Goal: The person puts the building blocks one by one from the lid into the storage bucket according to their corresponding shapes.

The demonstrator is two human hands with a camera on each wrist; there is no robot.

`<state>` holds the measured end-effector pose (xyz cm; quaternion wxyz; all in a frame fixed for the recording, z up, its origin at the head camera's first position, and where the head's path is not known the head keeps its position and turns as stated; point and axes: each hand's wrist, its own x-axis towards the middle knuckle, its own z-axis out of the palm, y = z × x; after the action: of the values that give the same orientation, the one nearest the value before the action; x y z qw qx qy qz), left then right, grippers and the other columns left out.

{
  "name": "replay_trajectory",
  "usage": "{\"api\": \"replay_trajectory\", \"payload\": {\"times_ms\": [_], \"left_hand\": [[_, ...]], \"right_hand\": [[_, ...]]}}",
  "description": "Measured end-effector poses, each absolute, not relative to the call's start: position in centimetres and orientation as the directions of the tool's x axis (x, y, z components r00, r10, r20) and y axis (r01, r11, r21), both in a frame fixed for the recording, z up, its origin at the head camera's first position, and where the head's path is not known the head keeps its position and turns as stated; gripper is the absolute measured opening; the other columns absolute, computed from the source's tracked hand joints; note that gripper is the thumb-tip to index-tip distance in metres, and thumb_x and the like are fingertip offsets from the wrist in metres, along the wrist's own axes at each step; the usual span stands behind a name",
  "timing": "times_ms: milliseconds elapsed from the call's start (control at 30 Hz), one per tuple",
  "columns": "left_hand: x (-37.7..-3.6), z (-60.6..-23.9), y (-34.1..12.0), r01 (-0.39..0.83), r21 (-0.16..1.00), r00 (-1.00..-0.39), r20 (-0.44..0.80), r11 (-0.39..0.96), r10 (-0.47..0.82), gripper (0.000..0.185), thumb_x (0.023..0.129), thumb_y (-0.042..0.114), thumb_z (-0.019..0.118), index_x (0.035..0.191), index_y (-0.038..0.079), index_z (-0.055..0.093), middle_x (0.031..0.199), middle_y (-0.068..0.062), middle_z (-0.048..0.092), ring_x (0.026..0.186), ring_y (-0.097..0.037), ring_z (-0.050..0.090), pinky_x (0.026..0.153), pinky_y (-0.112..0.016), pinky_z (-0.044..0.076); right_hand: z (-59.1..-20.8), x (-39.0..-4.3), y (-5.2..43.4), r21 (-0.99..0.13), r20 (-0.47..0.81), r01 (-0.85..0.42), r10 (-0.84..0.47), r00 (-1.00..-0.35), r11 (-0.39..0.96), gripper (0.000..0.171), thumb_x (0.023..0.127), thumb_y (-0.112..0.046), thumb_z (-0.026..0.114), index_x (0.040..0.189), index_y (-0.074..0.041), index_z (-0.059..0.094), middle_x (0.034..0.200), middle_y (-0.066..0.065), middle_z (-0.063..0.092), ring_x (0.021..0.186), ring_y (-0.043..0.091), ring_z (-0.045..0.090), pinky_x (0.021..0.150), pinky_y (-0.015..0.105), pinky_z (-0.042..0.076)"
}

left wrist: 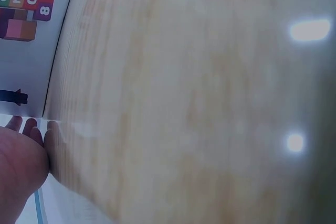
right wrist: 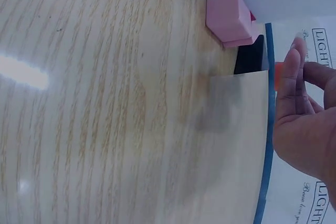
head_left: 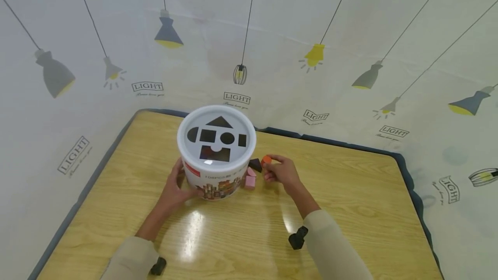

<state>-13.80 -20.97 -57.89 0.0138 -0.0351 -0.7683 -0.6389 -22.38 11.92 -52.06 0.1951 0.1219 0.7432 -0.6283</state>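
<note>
While the left hand (head_left: 176, 190) steadies the white round shape-sorter tub (head_left: 216, 154) with straight fingers, the right hand (head_left: 283, 172) pinches a small orange block (head_left: 266, 159) beside it. A pink cube (head_left: 250, 182) and a dark wedge (head_left: 255, 164) wait on the wooden worktop (head_left: 350, 202); sorting looks unfinished.

The word "LIGHT" is printed many times on the backdrop (head_left: 350, 55), beside drawn lamps. The bucket (head_left: 218, 176) has pictured blocks with letters "C", "N" and digits "0", "8" in the left wrist view (left wrist: 26, 3); its other print is unreadable.
</note>
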Motion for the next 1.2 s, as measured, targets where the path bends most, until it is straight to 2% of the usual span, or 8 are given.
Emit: {"api": "replay_trajectory", "payload": {"times_ms": [200,433,667,933,1200], "left_hand": [[-13.7,-57.7,-21.0,0.077,0.981,-0.996,0.070,0.177,0.047,0.117,0.065,0.012,0.090,0.154,0.037,0.018,0.155,-0.001,0.032,0.137,-0.030,0.034,0.120,-0.056,0.017],[-13.8,-57.6,-21.0,0.059,0.978,-0.998,0.051,0.202,0.047,0.117,0.067,0.016,0.089,0.155,0.035,0.015,0.158,-0.002,0.028,0.139,-0.031,0.031,0.120,-0.057,0.016],[-13.8,-57.7,-21.0,0.058,0.978,-0.998,0.051,0.201,0.042,0.117,0.067,0.015,0.090,0.156,0.031,0.016,0.158,-0.004,0.027,0.139,-0.032,0.030,0.120,-0.058,0.015],[-13.7,-57.7,-21.0,0.038,0.976,-0.999,0.032,0.214,0.035,0.119,0.065,0.018,0.091,0.155,0.037,0.015,0.158,-0.001,0.027,0.140,-0.031,0.030,0.120,-0.057,0.016],[-13.7,-57.6,-21.1,0.040,0.979,-0.999,0.031,0.200,0.044,0.119,0.066,0.017,0.090,0.154,0.040,0.014,0.158,0.001,0.027,0.141,-0.030,0.028,0.121,-0.056,0.015]], "right_hand": [[-51.0,-21.8,11.7,-0.897,-0.420,0.399,-0.093,-0.903,0.189,0.039,0.092,-0.011,0.065,0.130,-0.008,0.059,0.078,0.019,0.068,0.053,0.014,0.064,0.055,0.027,0.061],[-49.9,-21.1,11.5,-0.918,-0.373,0.339,-0.157,-0.914,0.206,0.043,0.091,-0.014,0.066,0.133,-0.006,0.057,0.074,0.014,0.067,0.054,0.015,0.063,0.060,0.033,0.062],[-48.3,-20.3,10.9,-0.935,-0.328,0.282,-0.219,-0.919,0.214,0.044,0.091,-0.017,0.067,0.134,-0.008,0.057,0.080,0.024,0.068,0.054,0.016,0.063,0.058,0.034,0.062],[-46.7,-19.8,9.9,-0.949,-0.295,0.249,-0.263,-0.918,0.194,0.038,0.091,-0.017,0.067,0.129,-0.016,0.061,0.069,0.009,0.067,0.055,0.016,0.063,0.058,0.033,0.062],[-45.8,-19.6,9.8,-0.955,-0.278,0.232,-0.287,-0.917,0.185,0.037,0.092,-0.015,0.065,0.129,-0.014,0.061,0.073,0.010,0.067,0.056,0.016,0.063,0.058,0.033,0.062]]}}
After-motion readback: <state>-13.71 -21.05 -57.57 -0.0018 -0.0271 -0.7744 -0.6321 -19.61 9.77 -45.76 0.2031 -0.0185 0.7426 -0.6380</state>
